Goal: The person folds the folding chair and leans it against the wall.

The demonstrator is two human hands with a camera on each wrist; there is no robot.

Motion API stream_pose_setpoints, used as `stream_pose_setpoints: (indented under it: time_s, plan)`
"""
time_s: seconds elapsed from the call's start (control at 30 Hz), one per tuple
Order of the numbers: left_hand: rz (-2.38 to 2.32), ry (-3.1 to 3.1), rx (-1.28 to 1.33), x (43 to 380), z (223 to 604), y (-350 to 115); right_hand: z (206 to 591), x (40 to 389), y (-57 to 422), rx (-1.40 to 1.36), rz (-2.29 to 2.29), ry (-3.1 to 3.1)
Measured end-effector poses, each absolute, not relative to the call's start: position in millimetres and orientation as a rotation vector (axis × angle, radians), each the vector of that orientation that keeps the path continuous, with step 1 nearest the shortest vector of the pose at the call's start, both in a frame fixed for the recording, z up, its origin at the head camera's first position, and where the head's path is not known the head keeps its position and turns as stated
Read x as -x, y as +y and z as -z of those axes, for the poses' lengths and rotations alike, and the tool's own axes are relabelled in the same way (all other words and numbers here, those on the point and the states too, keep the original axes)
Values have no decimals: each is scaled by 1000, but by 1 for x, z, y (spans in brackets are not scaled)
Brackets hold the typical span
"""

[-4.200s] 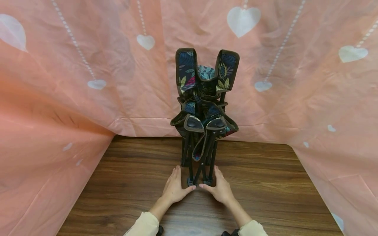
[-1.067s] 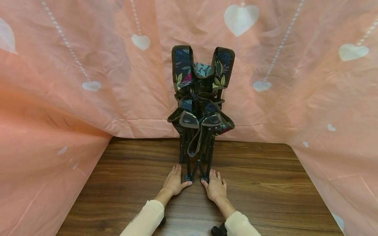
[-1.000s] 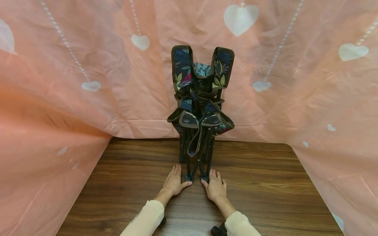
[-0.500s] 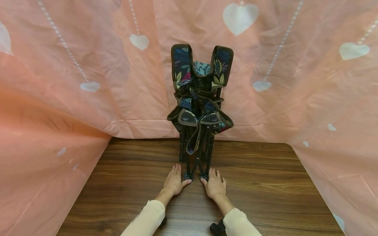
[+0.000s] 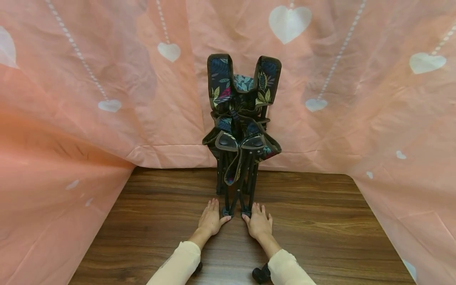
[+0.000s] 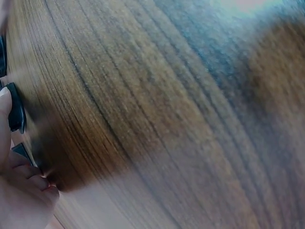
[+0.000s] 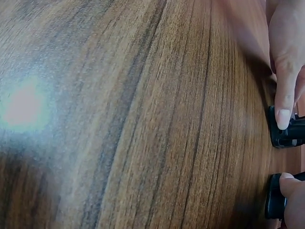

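A folded camping chair [image 5: 234, 113] with dark leaf-print fabric and black legs stands upright against the cloth backdrop. My left hand [image 5: 211, 220] lies beside its left front foot [image 5: 226, 212], fingers straight and thumb across the front of that foot. My right hand [image 5: 259, 225] mirrors it at the right front foot [image 5: 246, 213], fingers extended along the outer side. In the left wrist view, the left thumb rests on a black foot [image 6: 17, 109]. The right wrist view shows both thumbs touching the black plastic feet, the left hand [image 7: 286, 52] above and the right [image 7: 296, 205] below.
The chair stands on a brown wood-grain tabletop [image 5: 313, 229]. Pink cloth with white hearts [image 5: 164, 126] encloses the back and both sides, right behind the chair.
Since the earliest frame, both thumbs have moved from between the front feet onto them, and the right hand has turned inward. Over the last second almost nothing has moved.
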State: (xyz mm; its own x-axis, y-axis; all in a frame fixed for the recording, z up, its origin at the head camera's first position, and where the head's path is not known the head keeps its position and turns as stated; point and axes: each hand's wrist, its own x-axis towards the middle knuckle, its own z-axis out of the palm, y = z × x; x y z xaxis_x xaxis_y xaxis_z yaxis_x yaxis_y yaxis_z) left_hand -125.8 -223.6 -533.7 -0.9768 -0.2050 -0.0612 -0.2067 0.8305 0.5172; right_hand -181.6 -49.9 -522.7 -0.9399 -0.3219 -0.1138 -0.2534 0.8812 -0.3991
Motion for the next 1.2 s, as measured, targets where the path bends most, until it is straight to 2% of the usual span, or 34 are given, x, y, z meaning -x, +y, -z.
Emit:
stream_pose_setpoints:
  time_s: [1.2]
  plan:
    - [-870, 3025, 463, 122, 535, -211, 523, 183, -51, 409, 585, 2837]
